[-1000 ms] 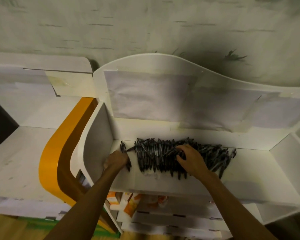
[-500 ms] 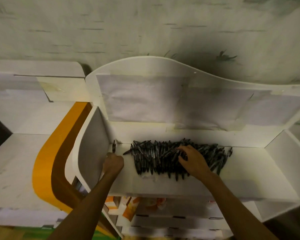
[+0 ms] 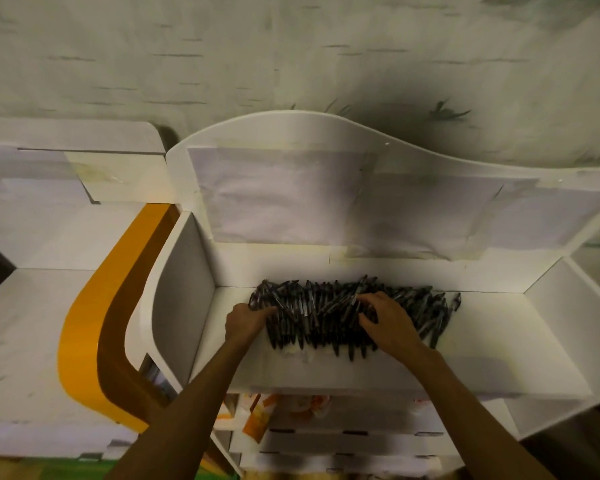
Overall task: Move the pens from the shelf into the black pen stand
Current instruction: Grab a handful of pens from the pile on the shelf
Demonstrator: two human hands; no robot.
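Shelf, white, one open compartment. Below its front edge: orange-and-white boxes, number unclear. On it: pile of black pens, too many to count. Left hand grips the pile's left end, fingers curled. Right hand lies on the pile's middle, fingers bent into the pens. Behind the pile: taped paper sheets, at least two.

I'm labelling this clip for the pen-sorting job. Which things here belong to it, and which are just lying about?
Job:
pile of black pens
white shelf under them
left hand and right hand, both on the pile

Lying about:
orange-and-white packets below the shelf
taped paper sheets behind it
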